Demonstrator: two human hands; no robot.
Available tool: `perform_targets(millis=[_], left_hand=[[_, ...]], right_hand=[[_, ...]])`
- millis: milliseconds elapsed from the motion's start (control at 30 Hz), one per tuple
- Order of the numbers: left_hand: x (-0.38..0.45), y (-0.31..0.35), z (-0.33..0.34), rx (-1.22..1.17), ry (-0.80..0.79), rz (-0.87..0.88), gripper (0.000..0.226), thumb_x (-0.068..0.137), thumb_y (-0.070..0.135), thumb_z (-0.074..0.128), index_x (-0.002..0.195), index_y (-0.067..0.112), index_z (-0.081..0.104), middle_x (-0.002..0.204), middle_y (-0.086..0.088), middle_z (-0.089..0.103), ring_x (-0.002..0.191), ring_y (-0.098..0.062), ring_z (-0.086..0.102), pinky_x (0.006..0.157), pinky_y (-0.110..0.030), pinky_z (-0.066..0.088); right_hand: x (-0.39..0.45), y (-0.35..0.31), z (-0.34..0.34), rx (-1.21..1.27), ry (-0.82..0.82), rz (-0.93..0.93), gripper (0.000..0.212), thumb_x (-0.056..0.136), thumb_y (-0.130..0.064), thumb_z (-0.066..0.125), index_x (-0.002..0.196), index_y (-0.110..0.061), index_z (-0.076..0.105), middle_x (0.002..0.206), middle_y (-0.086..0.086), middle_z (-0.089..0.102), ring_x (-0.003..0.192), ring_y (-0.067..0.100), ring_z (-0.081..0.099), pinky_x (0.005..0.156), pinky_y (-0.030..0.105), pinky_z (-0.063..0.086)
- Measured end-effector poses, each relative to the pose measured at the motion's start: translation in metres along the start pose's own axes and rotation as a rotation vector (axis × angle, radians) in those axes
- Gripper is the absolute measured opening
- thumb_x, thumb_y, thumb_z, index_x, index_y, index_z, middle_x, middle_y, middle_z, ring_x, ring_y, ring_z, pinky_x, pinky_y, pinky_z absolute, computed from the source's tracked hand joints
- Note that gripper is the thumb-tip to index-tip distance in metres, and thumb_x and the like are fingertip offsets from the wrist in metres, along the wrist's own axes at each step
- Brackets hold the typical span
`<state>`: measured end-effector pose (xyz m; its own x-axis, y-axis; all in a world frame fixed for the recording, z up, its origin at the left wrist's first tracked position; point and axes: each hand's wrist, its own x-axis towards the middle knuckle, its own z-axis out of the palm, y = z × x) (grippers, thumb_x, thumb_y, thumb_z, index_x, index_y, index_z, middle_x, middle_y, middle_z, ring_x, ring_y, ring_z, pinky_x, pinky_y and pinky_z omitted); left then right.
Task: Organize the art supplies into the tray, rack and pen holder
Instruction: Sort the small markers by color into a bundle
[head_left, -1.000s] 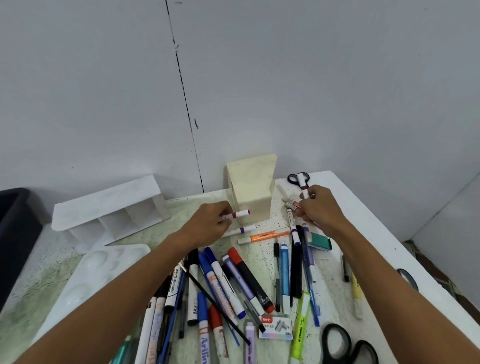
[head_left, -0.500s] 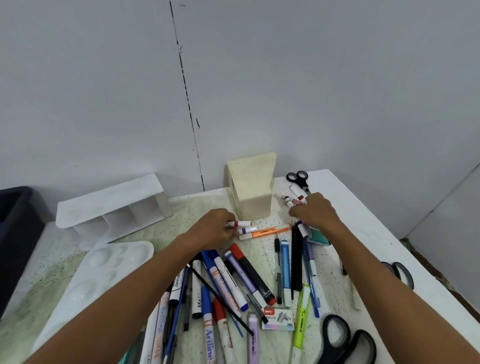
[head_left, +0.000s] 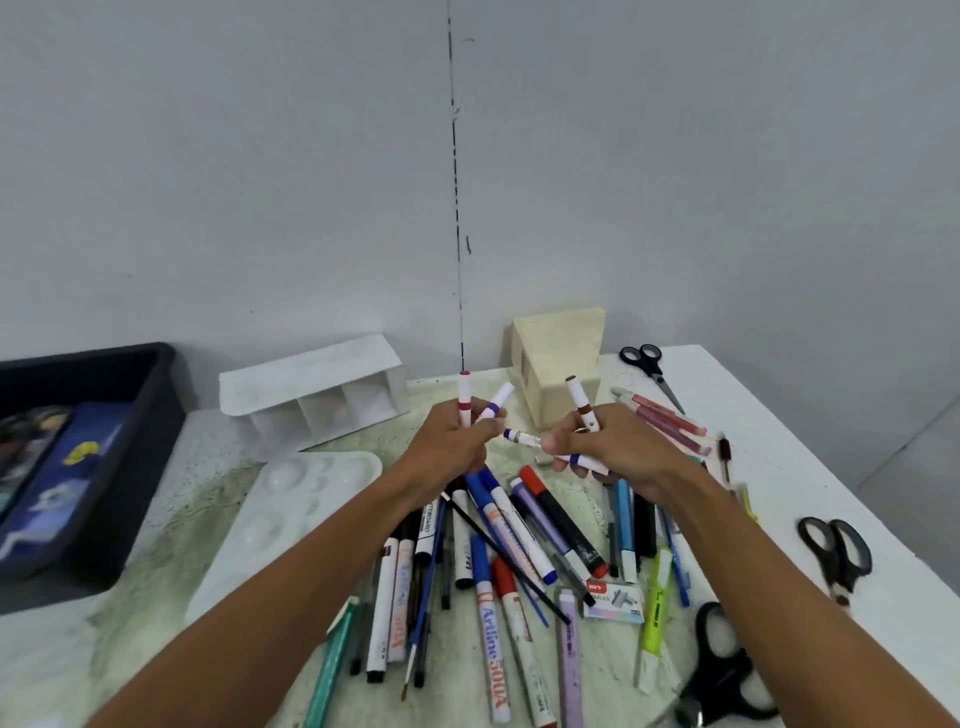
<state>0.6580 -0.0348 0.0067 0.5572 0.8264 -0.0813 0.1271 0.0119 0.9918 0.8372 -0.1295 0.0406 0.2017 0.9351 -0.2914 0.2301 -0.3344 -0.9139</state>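
My left hand (head_left: 451, 446) grips two thin white markers upright above the table: a red-banded marker (head_left: 464, 396) and a purple-banded marker (head_left: 495, 401). My right hand (head_left: 615, 446) holds three thin white markers: a brown-banded one (head_left: 581, 402) pointing up, and two blue-banded ones, the upper (head_left: 521, 438) pointing left toward my left hand. Behind the hands stand the cream pen holder (head_left: 558, 364) and the white rack (head_left: 317, 397). A white palette tray (head_left: 291, 499) lies at the left. A heap of markers and pens (head_left: 514, 551) covers the table below my hands.
A black bin (head_left: 130, 426) with a blue case sits at far left. Small black scissors (head_left: 652, 369) lie at the back right, pink markers (head_left: 670, 423) beside them. Two more scissors lie at right (head_left: 836, 556) and front right (head_left: 722, 670). A staples box (head_left: 613, 600) lies among the pens.
Both hands have lifted off the table with thin markers gripped in them and come closer together. The view has swung left, bringing the black bin into sight.
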Motion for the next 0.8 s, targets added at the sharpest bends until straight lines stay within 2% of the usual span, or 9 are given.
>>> perform_targets(millis=[67,133,233,367,467,567,700,800], left_hand=[[-0.013,0.000,-0.011,-0.030,0.017,0.025,0.021,0.091,0.019,0.064,0.086,-0.001,0.062,0.050,0.000,0.040,0.045,-0.012,0.035,0.049,-0.025,0.038],[-0.027,-0.001,-0.026,-0.046,0.015,0.044,0.028,0.089,0.019,0.066,0.079,-0.006,0.059,0.051,-0.003,0.039,0.045,-0.013,0.036,0.048,-0.025,0.037],[-0.047,-0.005,-0.051,-0.077,0.068,0.027,0.013,0.087,0.007,0.067,0.076,0.001,0.064,0.049,-0.001,0.042,0.043,-0.013,0.036,0.046,-0.024,0.035],[-0.081,-0.012,-0.084,-0.185,0.210,-0.020,0.013,0.086,0.005,0.067,0.075,0.001,0.061,0.047,0.000,0.041,0.040,-0.013,0.034,0.044,-0.023,0.032],[-0.112,-0.018,-0.108,-0.217,0.266,-0.055,0.017,0.087,0.005,0.066,0.072,0.002,0.060,0.046,0.003,0.042,0.040,-0.013,0.032,0.045,-0.024,0.029],[-0.148,-0.027,-0.133,-0.208,0.281,-0.064,0.018,0.089,0.009,0.065,0.073,0.004,0.058,0.043,0.006,0.043,0.041,-0.012,0.031,0.046,-0.025,0.027],[-0.199,-0.043,-0.182,-0.212,0.379,-0.098,0.033,0.092,0.015,0.062,0.065,0.012,0.043,0.048,0.003,0.032,0.041,-0.012,0.026,0.043,-0.023,0.025],[-0.237,-0.053,-0.219,-0.289,0.460,-0.140,0.031,0.095,0.003,0.047,0.068,0.013,0.038,0.051,-0.001,0.029,0.039,-0.011,0.023,0.043,-0.022,0.020]], right_hand=[[0.002,-0.010,0.018,0.010,-0.045,-0.002,0.015,0.078,-0.021,0.076,0.080,-0.008,0.070,0.071,0.010,0.069,0.050,0.012,0.046,0.044,0.020,0.029],[0.005,-0.018,0.036,0.062,-0.064,0.014,0.014,0.079,-0.017,0.076,0.082,-0.004,0.069,0.071,0.012,0.067,0.048,0.012,0.044,0.042,0.019,0.028],[0.008,-0.028,0.061,0.223,-0.077,0.035,0.016,0.080,-0.010,0.074,0.088,0.001,0.065,0.071,0.013,0.059,0.049,0.013,0.046,0.035,0.018,0.026],[0.008,-0.044,0.104,0.528,-0.095,0.012,0.012,0.077,-0.006,0.071,0.082,-0.002,0.061,0.076,0.012,0.064,0.056,0.014,0.057,0.033,0.015,0.028],[0.004,-0.050,0.146,0.609,-0.155,-0.036,0.015,0.072,0.000,0.069,0.086,-0.001,0.063,0.081,0.016,0.067,0.060,0.015,0.061,0.036,0.015,0.030],[0.000,-0.053,0.182,0.546,-0.173,-0.039,0.020,0.079,0.012,0.062,0.097,0.003,0.061,0.081,0.018,0.069,0.058,0.014,0.061,0.039,0.016,0.029],[-0.008,-0.057,0.232,0.388,-0.299,-0.033,0.030,0.077,0.015,0.064,0.092,-0.009,0.053,0.084,0.028,0.069,0.050,0.017,0.056,0.036,0.018,0.027],[-0.021,-0.061,0.278,0.209,-0.438,-0.064,0.035,0.077,0.013,0.068,0.094,-0.010,0.049,0.081,0.026,0.069,0.050,0.020,0.056,0.037,0.019,0.027]])
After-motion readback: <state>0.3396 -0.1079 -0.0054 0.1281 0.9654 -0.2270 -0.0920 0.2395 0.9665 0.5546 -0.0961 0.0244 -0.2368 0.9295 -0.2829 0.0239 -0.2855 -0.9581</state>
